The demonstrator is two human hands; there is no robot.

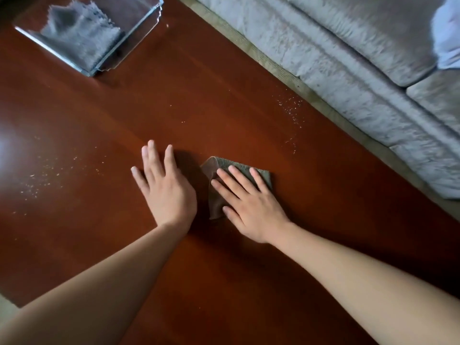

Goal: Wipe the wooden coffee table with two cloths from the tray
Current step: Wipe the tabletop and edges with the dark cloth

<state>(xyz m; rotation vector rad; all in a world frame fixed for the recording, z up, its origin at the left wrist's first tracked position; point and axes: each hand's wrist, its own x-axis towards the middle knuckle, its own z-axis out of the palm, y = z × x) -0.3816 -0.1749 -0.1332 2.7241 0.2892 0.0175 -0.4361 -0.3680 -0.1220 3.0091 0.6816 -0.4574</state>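
Observation:
A reddish-brown wooden coffee table (174, 100) fills most of the view. My right hand (249, 205) lies flat, fingers spread, pressing a folded brown-green cloth (258, 174) onto the table near its middle. My left hand (166, 190) hovers or rests just left of it, fingers straight and apart, holding nothing. A clear glass tray (119, 53) stands at the far left corner with a grey cloth (77, 33) lying in it. Pale crumbs are scattered at the left (42, 180) and toward the far right edge (291, 113).
A light grey sofa (348, 58) runs along the table's far right side, with a narrow strip of floor (273, 63) between. A white cushion or fabric (448, 33) lies on the sofa at top right.

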